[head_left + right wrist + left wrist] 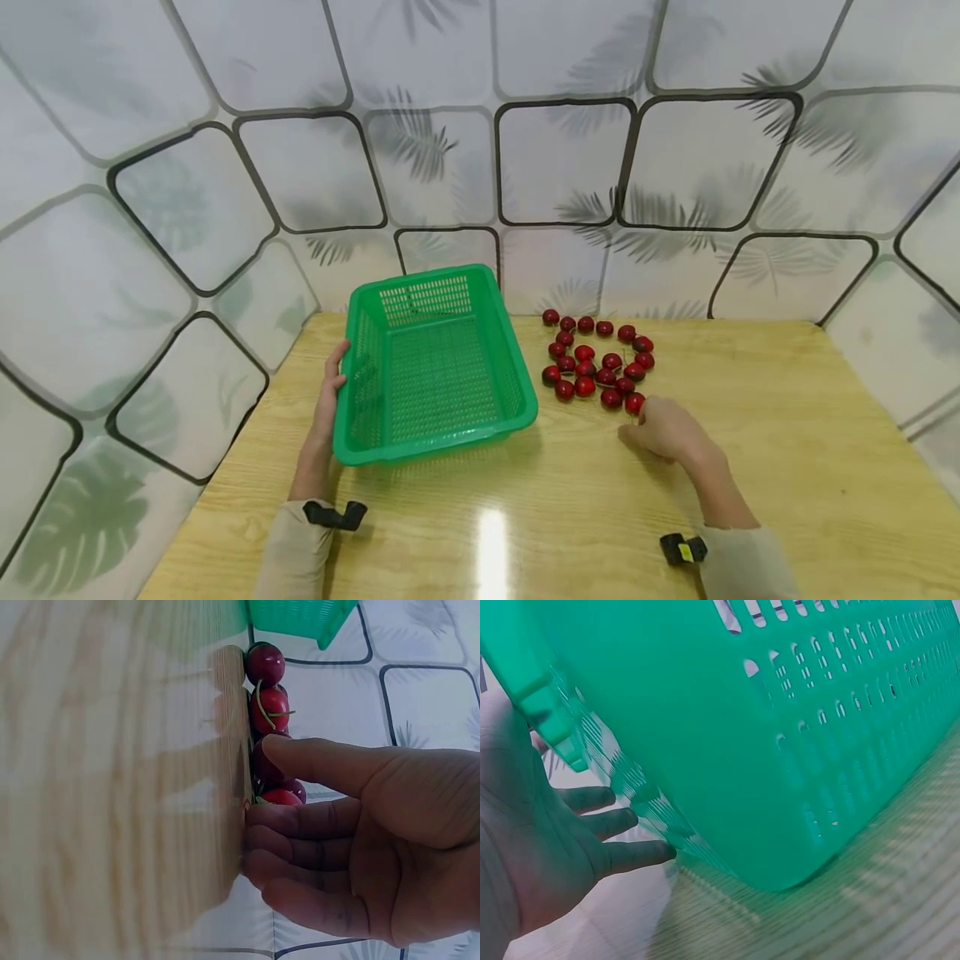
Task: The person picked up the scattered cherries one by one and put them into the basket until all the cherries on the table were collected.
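Note:
A green plastic basket point(435, 450) stands on the table, its open top facing me. My left hand point(327, 400) is at its left side. In the left wrist view the left fingers point(641, 855) extend straight against the outer wall, below the rim. Several dark red cherries point(585, 387) lie to the right of the basket in looped lines. My right hand point(671, 429) is at the near right end of them, fingers loosely bent. A red cherry point(634, 404) lies right by its fingertips. In the right wrist view thumb and forefinger are apart, with cherries point(270, 709) beyond them.
The light wooden table point(570, 517) meets a patterned cloth backdrop point(562, 167) behind the basket and cherries. Cloth also rises along the left and right sides. Black camera mounts point(333, 515) sit on both wrists.

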Tool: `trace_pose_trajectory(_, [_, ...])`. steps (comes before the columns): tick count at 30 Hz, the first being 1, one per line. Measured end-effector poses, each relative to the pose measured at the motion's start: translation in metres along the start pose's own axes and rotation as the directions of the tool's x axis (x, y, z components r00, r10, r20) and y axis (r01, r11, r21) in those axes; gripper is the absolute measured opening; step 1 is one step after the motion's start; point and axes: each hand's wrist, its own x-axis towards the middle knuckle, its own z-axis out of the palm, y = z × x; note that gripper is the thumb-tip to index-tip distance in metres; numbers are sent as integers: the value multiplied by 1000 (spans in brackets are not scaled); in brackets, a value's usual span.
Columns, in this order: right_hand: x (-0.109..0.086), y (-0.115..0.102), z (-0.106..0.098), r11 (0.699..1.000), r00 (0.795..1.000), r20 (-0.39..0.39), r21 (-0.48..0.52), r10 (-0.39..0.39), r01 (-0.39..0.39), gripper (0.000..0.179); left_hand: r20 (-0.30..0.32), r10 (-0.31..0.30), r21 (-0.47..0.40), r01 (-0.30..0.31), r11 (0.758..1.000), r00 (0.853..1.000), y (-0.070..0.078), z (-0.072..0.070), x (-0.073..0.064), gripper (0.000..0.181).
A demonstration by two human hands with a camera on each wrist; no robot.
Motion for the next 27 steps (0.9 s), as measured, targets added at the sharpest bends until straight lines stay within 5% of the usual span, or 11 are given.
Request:
trace_pose_trajectory(6, [1,-2,-3,1000,1000,-14,-23,-16,15,49,-7,-10,-9,10,1000,1000,0,3,-1,57])
trace_pose_trajectory(14, [3,0,-4,998,998,-50,-52,-42,39,38,4,64,-20,-64,998,998,-5,2,-3,59])
trace_pose_trajectory(22, [-4,-4,-13,998,999,-40,-53,-27,25,38,-12,-21,4,22,1000,1000,1,3,-3,58])
trace_pose_trajectory(27, [-11,-9,-24,993,987,-122,-68,-101,94,40,-6,-28,-4,28,1000,1000,4,4,-3,57])
